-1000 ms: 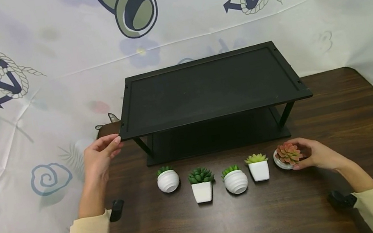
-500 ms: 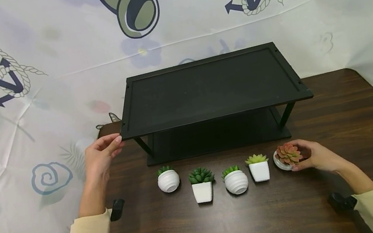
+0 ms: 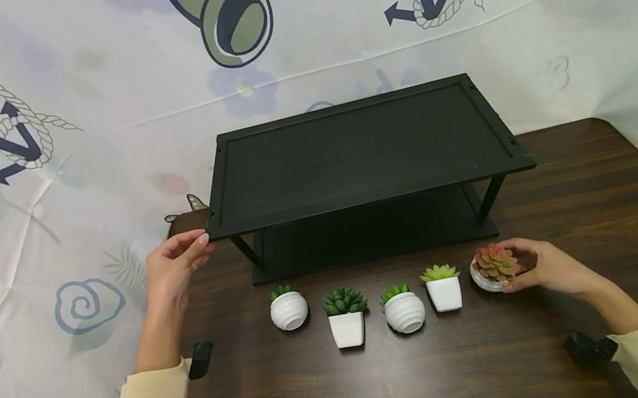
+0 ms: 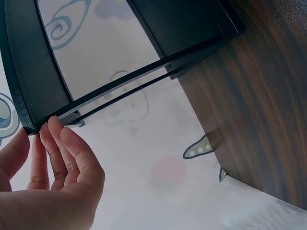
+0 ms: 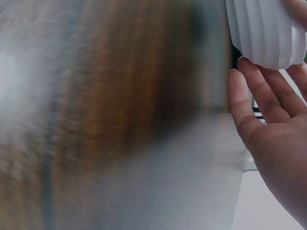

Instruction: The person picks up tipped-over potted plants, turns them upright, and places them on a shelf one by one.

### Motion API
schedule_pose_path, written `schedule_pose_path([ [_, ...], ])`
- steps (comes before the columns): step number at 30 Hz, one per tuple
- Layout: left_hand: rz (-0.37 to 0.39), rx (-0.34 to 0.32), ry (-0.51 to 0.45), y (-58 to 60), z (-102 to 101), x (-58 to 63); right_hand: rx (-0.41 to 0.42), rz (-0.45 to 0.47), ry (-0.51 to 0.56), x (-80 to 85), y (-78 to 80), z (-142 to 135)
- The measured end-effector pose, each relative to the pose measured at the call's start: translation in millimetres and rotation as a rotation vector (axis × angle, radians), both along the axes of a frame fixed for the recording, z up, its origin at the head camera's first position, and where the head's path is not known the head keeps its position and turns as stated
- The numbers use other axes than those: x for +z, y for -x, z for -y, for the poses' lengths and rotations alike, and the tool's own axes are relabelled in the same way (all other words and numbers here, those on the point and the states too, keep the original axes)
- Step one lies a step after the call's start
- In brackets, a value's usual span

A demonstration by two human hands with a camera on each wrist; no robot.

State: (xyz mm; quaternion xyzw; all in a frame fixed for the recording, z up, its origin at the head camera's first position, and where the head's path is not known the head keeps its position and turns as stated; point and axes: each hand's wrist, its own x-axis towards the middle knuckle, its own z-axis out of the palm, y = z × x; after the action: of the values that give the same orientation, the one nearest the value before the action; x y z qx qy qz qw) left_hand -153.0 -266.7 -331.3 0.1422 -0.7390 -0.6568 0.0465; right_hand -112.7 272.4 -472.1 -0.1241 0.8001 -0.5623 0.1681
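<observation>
On the dark wooden table (image 3: 390,385), four small white potted succulents (image 3: 346,318) stand in a row. At its right end, the right hand (image 3: 545,267) cups its fingers around a red succulent pot (image 3: 491,267). Farther back, the left hand (image 3: 171,268) rests relaxed fingertips on the black shelf's (image 3: 358,149) front left corner.

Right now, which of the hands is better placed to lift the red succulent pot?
Right hand: its fingers already curl round the red succulent pot. The left hand is across the table, touching the shelf corner.
</observation>
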Motion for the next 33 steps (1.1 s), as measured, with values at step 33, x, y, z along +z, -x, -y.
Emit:
schedule_pose_path([
  [33,0.025,-0.016,0.057,-0.4,2,0.5,0.084,-0.138,-0.086,161.5,22.6,50],
])
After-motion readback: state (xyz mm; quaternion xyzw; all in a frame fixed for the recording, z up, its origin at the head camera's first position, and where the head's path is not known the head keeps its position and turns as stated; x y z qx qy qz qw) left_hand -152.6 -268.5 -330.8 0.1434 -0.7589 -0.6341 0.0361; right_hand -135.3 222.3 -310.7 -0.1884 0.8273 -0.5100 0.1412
